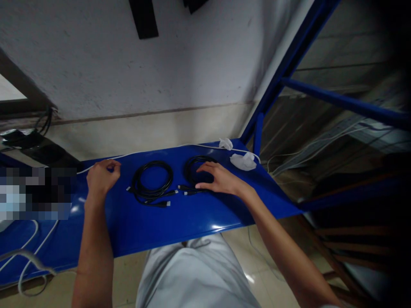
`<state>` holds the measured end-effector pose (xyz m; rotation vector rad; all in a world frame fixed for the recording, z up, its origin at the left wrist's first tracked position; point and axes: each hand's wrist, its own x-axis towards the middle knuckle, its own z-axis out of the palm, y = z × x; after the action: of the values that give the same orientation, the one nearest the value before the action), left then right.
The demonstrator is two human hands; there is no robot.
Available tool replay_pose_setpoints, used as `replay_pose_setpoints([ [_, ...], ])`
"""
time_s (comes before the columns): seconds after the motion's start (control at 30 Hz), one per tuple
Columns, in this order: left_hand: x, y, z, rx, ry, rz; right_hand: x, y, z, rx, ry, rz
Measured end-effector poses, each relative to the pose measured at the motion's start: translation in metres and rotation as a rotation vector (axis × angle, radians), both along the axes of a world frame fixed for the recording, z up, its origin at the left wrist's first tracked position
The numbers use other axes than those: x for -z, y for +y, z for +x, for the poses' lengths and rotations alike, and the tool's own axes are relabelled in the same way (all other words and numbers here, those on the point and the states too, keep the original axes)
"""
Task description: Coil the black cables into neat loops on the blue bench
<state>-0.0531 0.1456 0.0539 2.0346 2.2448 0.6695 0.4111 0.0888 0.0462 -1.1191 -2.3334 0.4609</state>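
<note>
Inscriptions: none legible, no readable label, brand, number or sign on black cables [168, 179], desk [141, 231], wall [96, 60]

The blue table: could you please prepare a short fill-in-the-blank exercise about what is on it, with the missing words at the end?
1. On the table lie ____ coiled cables.
2. The cables are ____ in colour.
3. One coil is partly under the person's ____ hand.
4. A white cord runs along the table's ____ edge.

Missing words: two; black; right; back.
</note>
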Motion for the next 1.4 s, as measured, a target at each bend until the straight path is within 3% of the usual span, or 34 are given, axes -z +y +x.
replay_pose_setpoints([
  [0.07, 0.004, 0.002, 0.014, 0.049, -0.031, 0.007, 0.007, -0.019, 0.013, 0.009, -0.068, -0.021],
  [0.2, 0.016, 0.006, 0.038, 0.235, -0.042, -0.142, 0.018, -0.037, 0.024, 0.005, -0.071, -0.004],
  [0.37, 0.030, 0.012, 0.042, 0.279, 0.006, -0.114, 0.023, -0.037, 0.024, -0.009, -0.116, 0.092],
  [0.5, 0.032, 0.013, 0.044, 0.297, -0.016, -0.088, 0.028, -0.033, 0.023, 0.044, -0.115, 0.182],
  [0.7, 0.032, 0.005, 0.074, 0.373, -0.097, -0.032, 0.029, -0.018, 0.026, 0.088, -0.131, 0.270],
  [0.9, 0.038, -0.002, 0.101, 0.425, -0.196, -0.010, 0.015, -0.005, 0.037, 0.177, -0.135, 0.346],
  [1.13, 0.035, -0.009, 0.107, 0.392, -0.117, -0.034, -0.023, 0.009, 0.043, 0.231, -0.075, 0.373],
  [1.27, 0.030, -0.012, 0.111, 0.360, -0.155, 0.039, -0.041, 0.018, 0.017, 0.166, -0.003, 0.422],
  [1.4, 0.028, -0.008, 0.112, 0.372, -0.446, 0.126, -0.042, 0.026, -0.031, -0.036, 0.025, 0.563],
])
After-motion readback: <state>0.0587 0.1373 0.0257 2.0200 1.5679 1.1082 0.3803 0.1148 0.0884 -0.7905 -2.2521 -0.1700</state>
